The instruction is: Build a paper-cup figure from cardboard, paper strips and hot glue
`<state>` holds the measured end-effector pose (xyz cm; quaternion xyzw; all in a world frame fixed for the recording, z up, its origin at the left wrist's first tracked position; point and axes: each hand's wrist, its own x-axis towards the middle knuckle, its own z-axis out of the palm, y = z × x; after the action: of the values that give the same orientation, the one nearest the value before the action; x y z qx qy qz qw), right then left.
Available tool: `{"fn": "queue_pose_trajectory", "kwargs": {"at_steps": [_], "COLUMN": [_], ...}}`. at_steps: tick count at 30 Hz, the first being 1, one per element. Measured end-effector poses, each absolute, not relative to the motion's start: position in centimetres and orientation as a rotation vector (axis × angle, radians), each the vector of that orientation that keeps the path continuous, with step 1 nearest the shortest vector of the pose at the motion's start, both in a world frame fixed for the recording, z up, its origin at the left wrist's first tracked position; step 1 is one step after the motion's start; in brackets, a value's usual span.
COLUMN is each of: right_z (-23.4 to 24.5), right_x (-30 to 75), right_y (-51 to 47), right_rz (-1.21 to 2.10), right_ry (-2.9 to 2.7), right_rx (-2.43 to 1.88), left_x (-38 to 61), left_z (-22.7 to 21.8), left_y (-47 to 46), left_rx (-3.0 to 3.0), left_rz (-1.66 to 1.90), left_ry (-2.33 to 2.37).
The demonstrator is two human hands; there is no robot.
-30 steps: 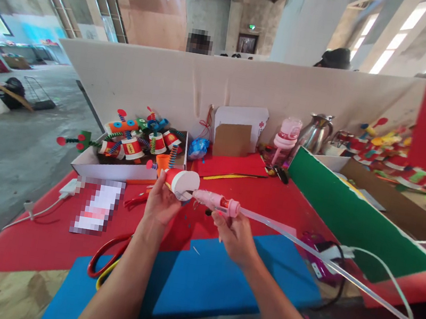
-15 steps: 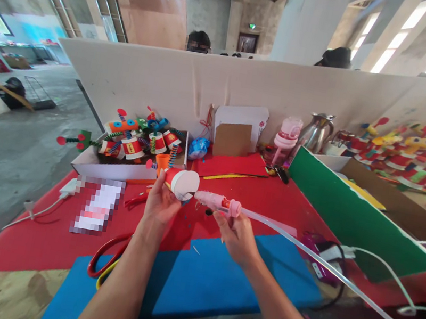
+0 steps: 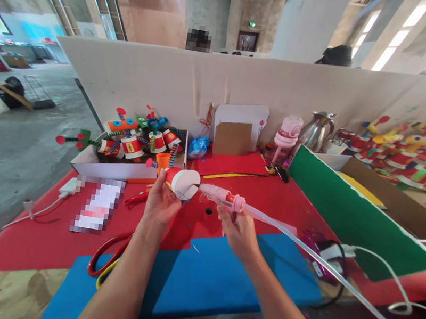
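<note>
Gripping a paper cup [image 3: 185, 183], the person's left hand [image 3: 161, 201] sits near the glue gun [image 3: 220, 196] clasped in the right hand [image 3: 240, 234].

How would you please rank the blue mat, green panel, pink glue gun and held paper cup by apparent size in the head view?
1. Blue mat
2. Green panel
3. Pink glue gun and held paper cup: they look too alike to rank.

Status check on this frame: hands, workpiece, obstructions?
Left hand holding paper-cup figure, base turned toward the glue gun. Right hand gripping pink glue gun, nozzle close to base, contact unclear. Red loop handle beside left forearm, away from nozzle.
</note>
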<state>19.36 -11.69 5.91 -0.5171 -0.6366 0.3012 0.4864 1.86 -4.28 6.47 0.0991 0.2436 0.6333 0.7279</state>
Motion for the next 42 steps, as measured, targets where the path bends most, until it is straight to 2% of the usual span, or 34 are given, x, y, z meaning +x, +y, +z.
{"fn": "queue_pose_trajectory", "kwargs": {"at_steps": [42], "right_z": [6.12], "right_x": [19.1], "right_y": [-11.76], "right_rz": [0.688], "right_ry": [-1.534], "right_rx": [-1.24], "left_x": [1.75], "left_z": [5.54], "left_y": [-4.01], "left_rx": [0.274], "left_rz": [1.382], "left_ry": [0.502]}}
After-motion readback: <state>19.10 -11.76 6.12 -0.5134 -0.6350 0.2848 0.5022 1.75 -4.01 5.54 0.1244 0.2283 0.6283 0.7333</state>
